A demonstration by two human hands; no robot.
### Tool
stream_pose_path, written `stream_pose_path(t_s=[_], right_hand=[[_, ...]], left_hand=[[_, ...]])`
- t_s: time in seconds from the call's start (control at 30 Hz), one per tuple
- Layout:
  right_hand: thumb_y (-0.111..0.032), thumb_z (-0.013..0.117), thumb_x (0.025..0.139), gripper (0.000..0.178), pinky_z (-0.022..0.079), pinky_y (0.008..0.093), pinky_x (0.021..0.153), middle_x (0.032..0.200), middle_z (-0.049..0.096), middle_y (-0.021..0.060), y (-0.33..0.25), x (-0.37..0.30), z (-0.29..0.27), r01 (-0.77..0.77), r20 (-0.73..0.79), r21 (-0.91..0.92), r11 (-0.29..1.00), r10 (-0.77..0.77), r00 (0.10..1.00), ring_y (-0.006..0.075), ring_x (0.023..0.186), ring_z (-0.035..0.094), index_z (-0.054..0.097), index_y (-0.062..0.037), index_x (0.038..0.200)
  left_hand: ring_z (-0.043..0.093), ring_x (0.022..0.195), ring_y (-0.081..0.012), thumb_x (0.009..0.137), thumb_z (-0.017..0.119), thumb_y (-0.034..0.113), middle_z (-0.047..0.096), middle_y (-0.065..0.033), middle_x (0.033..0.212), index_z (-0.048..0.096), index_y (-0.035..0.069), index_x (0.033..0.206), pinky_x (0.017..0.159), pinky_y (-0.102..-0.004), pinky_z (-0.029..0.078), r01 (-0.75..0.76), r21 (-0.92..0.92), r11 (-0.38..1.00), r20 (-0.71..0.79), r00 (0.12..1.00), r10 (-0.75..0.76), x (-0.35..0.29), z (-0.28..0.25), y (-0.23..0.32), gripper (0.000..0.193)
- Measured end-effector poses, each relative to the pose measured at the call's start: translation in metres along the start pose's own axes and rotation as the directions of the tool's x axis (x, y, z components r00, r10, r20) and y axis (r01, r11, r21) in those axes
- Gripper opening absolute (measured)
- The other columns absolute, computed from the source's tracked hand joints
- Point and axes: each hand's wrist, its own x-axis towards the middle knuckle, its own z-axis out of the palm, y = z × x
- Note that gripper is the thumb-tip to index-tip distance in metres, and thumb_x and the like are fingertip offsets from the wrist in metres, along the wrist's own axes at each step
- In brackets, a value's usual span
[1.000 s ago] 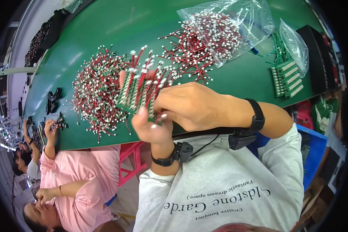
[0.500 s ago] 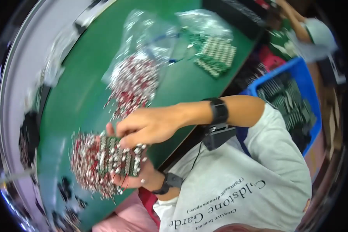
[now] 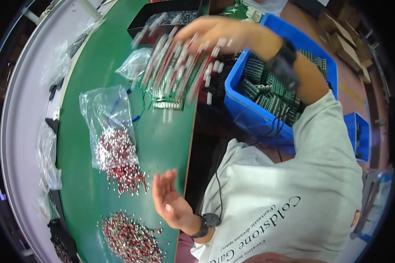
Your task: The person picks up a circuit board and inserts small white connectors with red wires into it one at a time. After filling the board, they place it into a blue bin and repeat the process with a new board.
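My right hand [image 3: 226,35] is raised over the far side of the table, gripping a circuit board panel with red wires and pale ends [image 3: 175,61]. Motion smears the panel, so its details are unclear. Beneath it, partly covered, a stack of green boards with pale rows [image 3: 167,103] rests on the tabletop. My left hand [image 3: 173,204] hovers palm up at the table's near edge, empty, its fingers loosely curved and apart from the thumb. Closest to it are a loose pile of short red wires with silvery ends [image 3: 131,239] and a clear plastic bag [image 3: 92,109] spilling similar wires [image 3: 123,162].
A blue bin [image 3: 261,107] beside the table holds many green boards [image 3: 276,90]. At the table's far end stands a black tray [image 3: 138,28] near another clear bag [image 3: 136,63]. A smaller blue bin [image 3: 362,131] and cardboard boxes [image 3: 344,44] are on the floor.
My right hand has moved away from my left toward the far end, carrying the wired panel. The left hand has let go of it and opened. The view has shifted.
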Motion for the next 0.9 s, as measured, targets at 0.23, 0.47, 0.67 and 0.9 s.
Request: stream_pose_path(t_s=[0.23, 0.47, 0.67, 0.9], right_hand=[[-0.017, 0.052, 0.094, 0.035, 0.057, 0.0319, 0.060, 0.110, 0.062, 0.0090, 0.101, -0.077, -0.202, -0.485, -0.463, -0.122, 0.866, 0.382, 0.800, 0.0158, 0.076, 0.067, 0.055, 0.0008, 0.124], [-0.019, 0.055, 0.089, 0.022, 0.048, 0.0332, 0.044, 0.077, 0.064, 0.0067, 0.209, -0.003, -0.255, -0.776, -0.474, -0.568, 0.276, 0.661, 0.582, 0.0181, 0.052, 0.057, 0.062, -0.0013, 0.099], [-0.020, 0.064, 0.074, 0.028, 0.051, 0.0423, 0.063, 0.084, 0.071, 0.0112, 0.332, 0.031, -0.277, -0.678, -0.378, -0.730, 0.083, 0.778, 0.502, 0.0254, 0.071, 0.067, 0.073, -0.0061, 0.096], [-0.021, 0.060, 0.077, 0.034, 0.053, 0.0443, 0.074, 0.098, 0.073, 0.0103, 0.366, 0.029, -0.273, -0.658, -0.432, -0.750, -0.066, 0.802, 0.412, 0.0280, 0.091, 0.069, 0.072, -0.0049, 0.104]], left_hand=[[0.061, 0.105, -0.0373, 0.084, 0.053, 0.030, 0.060, -0.0284, 0.115, 0.046, -0.016, 0.130, 0.095, -0.0512, 0.047, 0.044, 0.111, 0.993, 0.064, 0.997, -0.051, 0.005, -0.005, -0.009, 0.065], [0.059, 0.102, -0.0329, 0.086, 0.054, 0.038, 0.059, -0.0226, 0.113, 0.046, -0.011, 0.131, 0.090, -0.0489, 0.048, 0.056, 0.285, 0.957, 0.013, 0.998, -0.062, 0.022, 0.006, -0.013, 0.066], [0.060, 0.104, -0.0342, 0.086, 0.056, 0.036, 0.059, -0.0239, 0.117, 0.048, -0.009, 0.131, 0.092, -0.0513, 0.048, 0.106, 0.286, 0.953, 0.007, 0.994, -0.113, 0.039, 0.020, -0.025, 0.064], [0.057, 0.115, -0.0392, 0.087, 0.060, 0.030, 0.055, -0.0290, 0.128, 0.044, -0.013, 0.134, 0.097, -0.0578, 0.044, 0.120, 0.195, 0.973, 0.013, 0.992, -0.125, 0.051, 0.021, -0.032, 0.065]])
